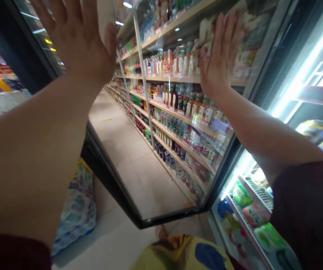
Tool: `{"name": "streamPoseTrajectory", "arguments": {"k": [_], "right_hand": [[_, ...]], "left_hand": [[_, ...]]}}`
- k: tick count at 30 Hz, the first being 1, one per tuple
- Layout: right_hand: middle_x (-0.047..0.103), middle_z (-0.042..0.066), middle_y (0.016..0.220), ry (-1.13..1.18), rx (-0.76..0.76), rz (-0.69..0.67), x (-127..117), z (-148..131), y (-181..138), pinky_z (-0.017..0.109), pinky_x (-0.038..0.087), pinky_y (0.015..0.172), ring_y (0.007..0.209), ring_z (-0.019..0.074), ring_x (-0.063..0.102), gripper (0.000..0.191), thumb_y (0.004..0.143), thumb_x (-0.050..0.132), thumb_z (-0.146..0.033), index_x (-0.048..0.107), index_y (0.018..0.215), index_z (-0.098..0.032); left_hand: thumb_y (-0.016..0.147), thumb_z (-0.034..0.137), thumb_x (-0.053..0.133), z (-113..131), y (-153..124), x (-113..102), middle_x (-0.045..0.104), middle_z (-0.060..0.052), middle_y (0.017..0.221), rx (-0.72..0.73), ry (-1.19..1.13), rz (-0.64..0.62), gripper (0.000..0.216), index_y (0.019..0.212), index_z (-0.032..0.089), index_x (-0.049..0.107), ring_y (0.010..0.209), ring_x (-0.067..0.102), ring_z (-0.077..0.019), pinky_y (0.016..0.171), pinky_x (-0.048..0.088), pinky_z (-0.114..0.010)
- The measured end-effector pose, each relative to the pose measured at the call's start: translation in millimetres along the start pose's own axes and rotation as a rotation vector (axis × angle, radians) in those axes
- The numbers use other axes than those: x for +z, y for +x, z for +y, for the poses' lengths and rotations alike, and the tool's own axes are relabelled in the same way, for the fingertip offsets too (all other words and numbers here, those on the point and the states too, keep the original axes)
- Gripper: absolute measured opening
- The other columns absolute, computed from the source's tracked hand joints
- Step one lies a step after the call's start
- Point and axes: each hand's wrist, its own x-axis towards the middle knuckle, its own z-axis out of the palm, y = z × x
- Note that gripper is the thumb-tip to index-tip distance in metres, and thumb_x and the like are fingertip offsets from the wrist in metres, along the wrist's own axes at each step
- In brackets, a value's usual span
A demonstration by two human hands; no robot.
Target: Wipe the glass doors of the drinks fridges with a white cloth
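A glass cooler door (pixel 167 180) with a black frame stands swung open in front of me. My left hand (pixel 78 41) is raised at the upper left by the glass, fingers stretched and spread, with nothing seen in it; whether it touches the pane cannot be made out. Higher on the right, my right hand (pixel 219 60) lies flat with straight fingers, pressing a crumpled whitish cloth (pixel 205 33) to the glass. Part of that cloth is hidden behind the fingers, and reflections blur its outline.
Through or in the glass appear long shelves of bottled drinks (pixel 175 97) beside a tiled aisle. Right of the door is a lit cooler with wire shelves (pixel 255 187) and packaged goods. Plastic-wrapped bottle packs (pixel 78 210) sit on the floor at left. Yellow cloth (pixel 184 255) shows below me.
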Motion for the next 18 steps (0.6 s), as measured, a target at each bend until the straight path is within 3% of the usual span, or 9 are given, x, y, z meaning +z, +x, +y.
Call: {"name": "streamPoseTrajectory", "arguments": {"k": [2, 4, 5, 7, 9, 10, 13, 16, 18], "right_hand": [[0.018, 0.021, 0.17, -0.002, -0.204, -0.042, -1, -1, 13, 0.042, 0.008, 0.132, 0.162, 0.0245, 0.012, 0.074, 0.112, 0.028, -0.051, 0.022, 0.164, 0.001], [0.019, 0.018, 0.17, -0.024, -0.285, -0.039, -2, 2, 33, 0.041, 0.007, 0.132, 0.162, 0.0263, 0.013, 0.078, 0.11, 0.022, -0.055, 0.021, 0.164, 0.001], [0.019, 0.018, 0.17, -0.04, -0.243, -0.023, -3, 4, 46, 0.041, 0.007, 0.131, 0.161, 0.0276, 0.013, 0.078, 0.11, 0.018, -0.055, 0.021, 0.163, 0.003], [0.016, 0.016, 0.171, -0.072, -0.005, -0.002, -3, 2, 69, 0.043, 0.008, 0.131, 0.162, 0.0298, 0.011, 0.077, 0.109, 0.014, -0.05, 0.021, 0.162, 0.004], [0.012, 0.015, 0.172, -0.083, 0.212, -0.024, -3, -8, 85, 0.048, 0.007, 0.132, 0.162, 0.0313, 0.008, 0.075, 0.109, 0.016, -0.048, 0.02, 0.163, 0.003], [0.01, 0.015, 0.172, -0.082, 0.225, -0.061, -2, -14, 89, 0.05, 0.006, 0.133, 0.162, 0.0321, 0.008, 0.075, 0.109, 0.019, -0.049, 0.019, 0.164, 0.001], [0.009, 0.012, 0.173, -0.074, -0.086, -0.176, -4, -31, 86, 0.049, 0.006, 0.135, 0.162, 0.0325, 0.01, 0.077, 0.107, 0.027, -0.053, 0.016, 0.167, -0.005], [0.012, 0.007, 0.174, -0.065, -0.416, -0.233, -8, -37, 82, 0.046, 0.009, 0.134, 0.162, 0.0305, 0.01, 0.078, 0.106, 0.026, -0.058, 0.017, 0.168, -0.012], [0.017, 0.006, 0.173, -0.051, -0.337, -0.216, -9, -38, 88, 0.047, 0.007, 0.134, 0.162, 0.0305, 0.011, 0.077, 0.106, 0.023, -0.059, 0.02, 0.168, -0.014]], "left_hand": [[0.113, 0.044, 0.031, 1, 0, 0, -0.019, 0.008, 0.167, 0.038, 0.004, -0.012, 0.066, 0.166, 0.017, 0.003, 0.129, -0.053, -0.0084, 0.108, -0.037, -0.024], [0.113, 0.041, 0.033, 3, 1, -1, -0.014, 0.002, 0.169, 0.042, 0.001, -0.037, 0.067, 0.166, 0.015, 0.001, 0.131, -0.052, -0.0094, 0.108, -0.039, -0.028], [0.113, 0.041, 0.031, 4, 0, -4, -0.011, 0.002, 0.17, 0.021, -0.014, -0.046, 0.066, 0.166, 0.016, 0.001, 0.133, -0.051, -0.0075, 0.107, -0.04, -0.028], [0.113, 0.046, 0.025, 9, -1, -13, -0.004, 0.004, 0.172, -0.028, -0.102, -0.071, 0.063, 0.167, 0.023, 0.003, 0.143, -0.041, -0.0031, 0.112, -0.035, -0.027], [0.113, 0.052, 0.022, 13, -3, -26, 0.005, 0.004, 0.173, -0.075, -0.234, -0.094, 0.062, 0.169, 0.028, 0.009, 0.158, -0.018, -0.0098, 0.126, -0.019, -0.034], [0.112, 0.054, 0.022, 15, -4, -33, 0.007, 0.002, 0.174, -0.078, -0.287, -0.112, 0.064, 0.169, 0.028, 0.012, 0.161, -0.006, -0.0181, 0.131, -0.009, -0.041], [0.112, 0.056, 0.021, 20, -5, -50, 0.008, -0.004, 0.174, -0.075, -0.352, -0.162, 0.068, 0.169, 0.02, 0.015, 0.161, 0.006, -0.0365, 0.13, 0.003, -0.058], [0.112, 0.059, 0.018, 24, -6, -58, 0.007, -0.003, 0.174, -0.094, -0.355, -0.18, 0.068, 0.169, 0.022, 0.014, 0.161, 0.004, -0.0354, 0.13, 0.0, -0.06], [0.112, 0.059, 0.017, 26, -7, -59, 0.008, -0.002, 0.174, -0.105, -0.333, -0.181, 0.067, 0.169, 0.025, 0.013, 0.161, 0.005, -0.0331, 0.129, 0.001, -0.061]]}}
